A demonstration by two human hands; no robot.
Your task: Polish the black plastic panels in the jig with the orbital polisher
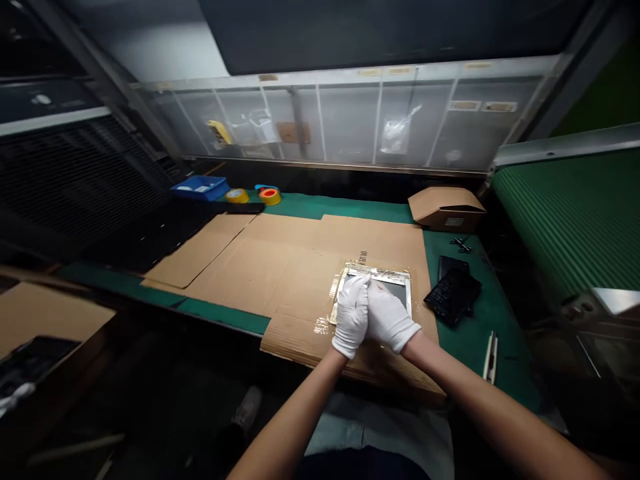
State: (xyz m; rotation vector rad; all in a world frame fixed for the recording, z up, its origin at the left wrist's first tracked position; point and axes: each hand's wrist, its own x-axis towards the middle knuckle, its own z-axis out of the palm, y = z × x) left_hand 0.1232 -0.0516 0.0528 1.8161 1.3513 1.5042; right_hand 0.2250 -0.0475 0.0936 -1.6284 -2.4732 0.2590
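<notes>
In white gloves, my left hand (pixel 353 312) and my right hand (pixel 390 315) meet side by side over a flat, pale-rimmed frame (pixel 411 293). Both hands look closed, with the fingers pressed together; whatever is between them is hidden. Inside the frame's rim a dark grey panel (pixel 399 291) shows past my right hand. Clear tape (pixel 323 325) lies around the frame, which rests on brown cardboard (pixel 290 267) covering the bench.
Right of the cardboard lie black plastic pieces (pixel 453 297), a utility knife (pixel 491 358) and black clips (pixel 461 245). A cardboard box (pixel 447 208) stands behind them. Tape rolls (pixel 270 195) and a blue tray (pixel 201 188) sit at the back left. A green ribbed conveyor (pixel 575 213) flanks the right.
</notes>
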